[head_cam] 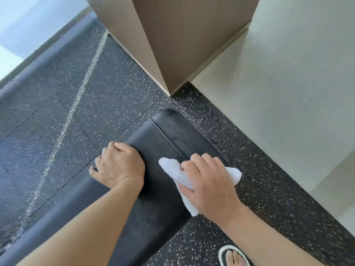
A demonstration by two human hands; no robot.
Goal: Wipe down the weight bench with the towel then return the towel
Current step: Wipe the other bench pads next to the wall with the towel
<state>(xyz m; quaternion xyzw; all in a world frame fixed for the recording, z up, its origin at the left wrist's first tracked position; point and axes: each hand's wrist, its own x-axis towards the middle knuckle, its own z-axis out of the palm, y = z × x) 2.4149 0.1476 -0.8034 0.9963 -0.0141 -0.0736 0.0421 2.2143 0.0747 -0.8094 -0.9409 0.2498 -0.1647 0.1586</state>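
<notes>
Foot: bare toes in a dark sandal with a pale rim (235, 256) stand on the floor at the bottom edge, right of the bench.
Forearms: two bare forearms reach up from the bottom of the view, one on each side of the pad.
Weight bench: black padded bench (153, 198) with a pebbled leather-like surface runs from the lower left up toward the middle; a stitched seam crosses the pad near its far rounded end.
Right hand: right hand (209, 184) lies palm-down on the right side of the pad, fingers bent over the cloth and thumb tucked under its edge, holding it against the bench.
Towel: small white towel (184, 179) sits bunched under the right hand on the pad; one corner pokes out toward the middle of the bench, another past the right edge, and a folded end hangs near the wrist.
Left hand: left hand (118, 166) rests on the left edge of the pad, fingers curled down over the side and gripping it, apart from the towel.
Floor: dark rubber floor (67, 93) flecked with pale specks surrounds the bench; a pale streak of light crosses it on the left.
Column: tan wood-look column (172, 45) meets the floor just beyond the bench's far end.
Wall: off-white wall (288, 83) rises to the right of the column.
Window: bright glazing (19, 25) fills the far upper left corner.
</notes>
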